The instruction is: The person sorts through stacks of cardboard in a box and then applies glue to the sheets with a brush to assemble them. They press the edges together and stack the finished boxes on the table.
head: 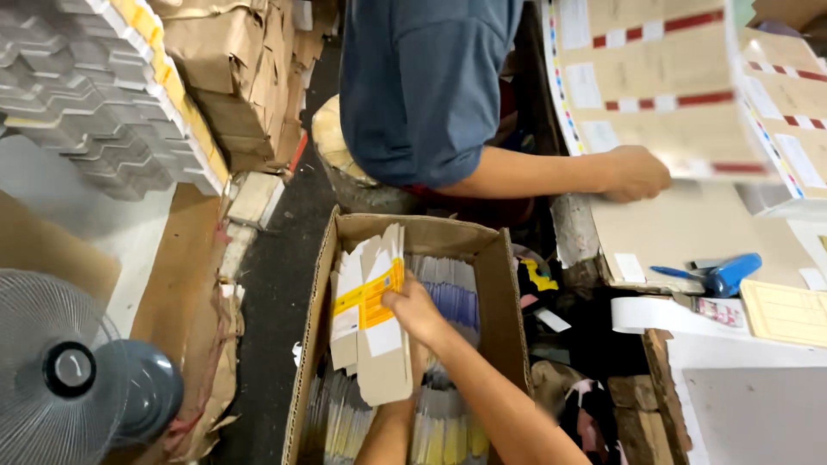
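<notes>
A: Head view: right hand (415,310) closed around a bundle of flat carton blanks (372,314), upright inside the cardboard box (491,284).

B: Left hand hidden behind the bundle; grip indeterminable.

Grey round electric fan (65,370) bottom left. Stacked grey die-cut sheets (95,95) top left, crumpled brown paper bundles (241,77) beside. Co-worker in blue shirt (422,86) handling printed brown sheets (655,77). Blue plastic tape dispenser (719,274) on bench.
</notes>
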